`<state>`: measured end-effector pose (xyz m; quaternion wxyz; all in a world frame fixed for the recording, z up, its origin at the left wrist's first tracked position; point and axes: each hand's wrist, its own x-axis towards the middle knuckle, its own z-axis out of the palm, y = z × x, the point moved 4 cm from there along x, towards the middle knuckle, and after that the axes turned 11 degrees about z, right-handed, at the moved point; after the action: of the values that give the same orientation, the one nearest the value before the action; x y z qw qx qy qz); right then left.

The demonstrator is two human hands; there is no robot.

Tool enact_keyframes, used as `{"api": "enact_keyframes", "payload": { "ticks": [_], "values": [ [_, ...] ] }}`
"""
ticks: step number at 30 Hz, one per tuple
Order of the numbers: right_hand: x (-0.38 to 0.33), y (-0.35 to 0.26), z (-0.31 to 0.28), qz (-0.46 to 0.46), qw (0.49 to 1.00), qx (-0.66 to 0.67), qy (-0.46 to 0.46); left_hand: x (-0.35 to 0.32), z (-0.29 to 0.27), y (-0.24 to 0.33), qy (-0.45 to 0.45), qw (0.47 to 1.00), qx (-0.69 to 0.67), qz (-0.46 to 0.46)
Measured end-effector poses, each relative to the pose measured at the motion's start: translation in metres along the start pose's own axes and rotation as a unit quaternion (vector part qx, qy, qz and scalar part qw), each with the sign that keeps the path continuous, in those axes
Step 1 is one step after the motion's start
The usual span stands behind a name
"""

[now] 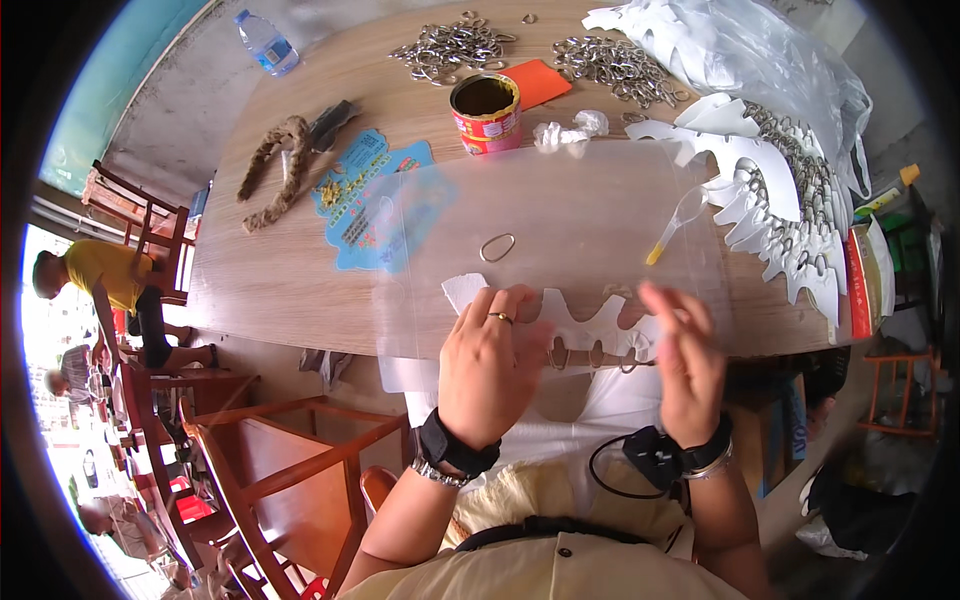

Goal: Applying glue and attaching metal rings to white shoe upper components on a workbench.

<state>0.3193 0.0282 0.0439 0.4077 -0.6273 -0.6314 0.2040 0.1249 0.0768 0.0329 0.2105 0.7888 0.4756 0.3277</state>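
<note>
A white scalloped strip (590,328) lies at the near edge of a clear plastic mat (570,200), with several metal rings hanging along its lower side. My left hand (487,365) grips the left part of the strip, its fingers bent over it and hiding some of it. At the strip's right end, my right hand (692,362) is slightly blurred, its fingers stretched and apart. One loose metal ring (497,248) rests on the mat beyond my left hand. Farther right lies a clear dropper (678,228) with a yellow tip.
An open tin (486,112) stands beyond the mat, beside an orange card (537,84). Heaps of metal rings (455,48) lie at the back. Finished-looking white strips with rings (790,200) are stacked at right, near a plastic bag (745,60). A bottle (267,43) stands far left.
</note>
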Motion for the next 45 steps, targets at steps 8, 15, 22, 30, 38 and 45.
{"api": "enact_keyframes", "payload": {
  "ticks": [8,15,22,30,38,45],
  "values": [
    [-0.007,0.024,-0.005,0.022,0.995,-0.075,0.063,-0.005,-0.003,0.014,-0.012,0.997,0.075,0.033],
    [-0.004,0.025,-0.009,0.053,0.997,-0.016,0.061,-0.013,-0.014,0.025,-0.067,0.985,0.126,0.099],
    [-0.008,0.028,-0.021,0.081,0.974,0.171,0.123,-0.036,-0.038,0.019,-0.088,0.977,-0.18,-0.068],
    [-0.076,0.009,-0.028,0.1,0.874,0.474,-0.041,-0.069,-0.034,0.04,0.081,0.783,-0.612,-0.082],
    [-0.086,-0.059,0.004,0.312,0.732,0.571,-0.202,-0.089,-0.014,0.063,0.05,0.8,-0.597,-0.018],
    [-0.09,-0.065,-0.004,0.233,0.838,0.48,-0.116,-0.093,-0.028,0.064,0.03,0.904,-0.426,0.033]
  ]
}}
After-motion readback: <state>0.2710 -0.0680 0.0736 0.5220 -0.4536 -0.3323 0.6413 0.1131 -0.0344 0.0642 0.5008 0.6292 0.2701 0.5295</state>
